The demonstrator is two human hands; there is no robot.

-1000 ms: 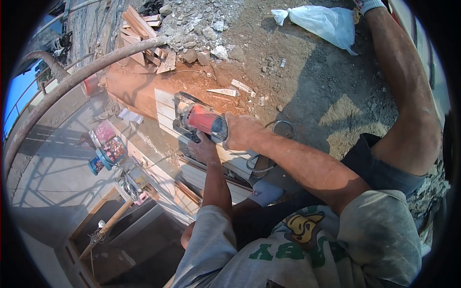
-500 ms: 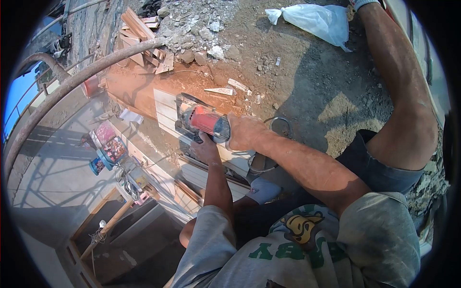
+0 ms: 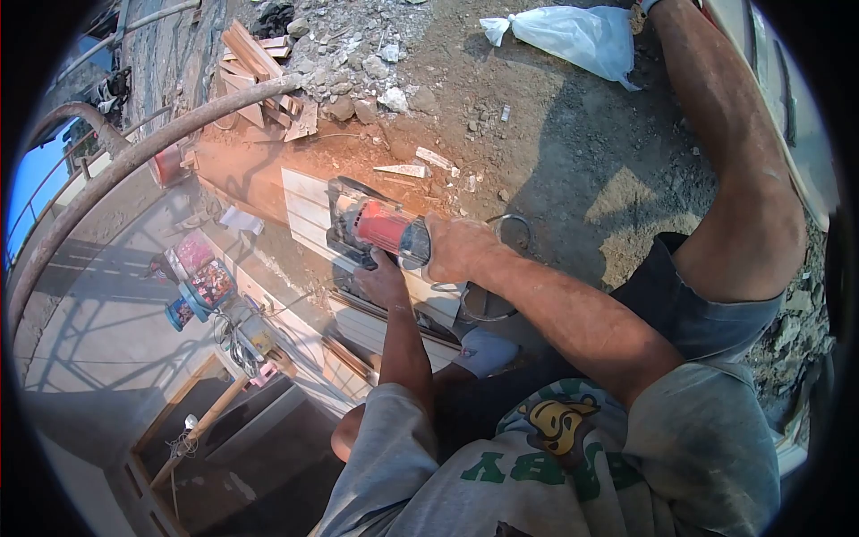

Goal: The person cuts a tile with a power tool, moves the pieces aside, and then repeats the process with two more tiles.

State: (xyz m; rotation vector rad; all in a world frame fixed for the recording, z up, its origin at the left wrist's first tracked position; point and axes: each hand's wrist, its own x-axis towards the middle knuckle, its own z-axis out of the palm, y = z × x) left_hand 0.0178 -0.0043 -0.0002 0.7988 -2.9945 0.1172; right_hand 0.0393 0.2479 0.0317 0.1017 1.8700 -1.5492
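Observation:
A red and black power cutter (image 3: 376, 228) rests on a long white ribbed tile (image 3: 309, 210) at the edge of a dirt floor. My right hand (image 3: 456, 249) grips the back of the tool's body. My left hand (image 3: 383, 279) holds the tool from the near side, low by its guard. Reddish dust (image 3: 242, 161) hangs over the far end of the tile. The tool's blade is hidden under the guard.
A curved steel pipe (image 3: 134, 157) arcs across the left. Wood offcuts (image 3: 259, 63) and rubble (image 3: 367, 54) lie at the top, with a white plastic bag (image 3: 573, 36) further right. More stacked tiles (image 3: 376, 331) lie near me. A wire loop (image 3: 510, 233) sits by my wrist. Beyond the edge is a drop to a street.
The view has drifted slightly, shifting everything up and left a little. Both hands keep the same hold on the cutter, and the dust cloud persists.

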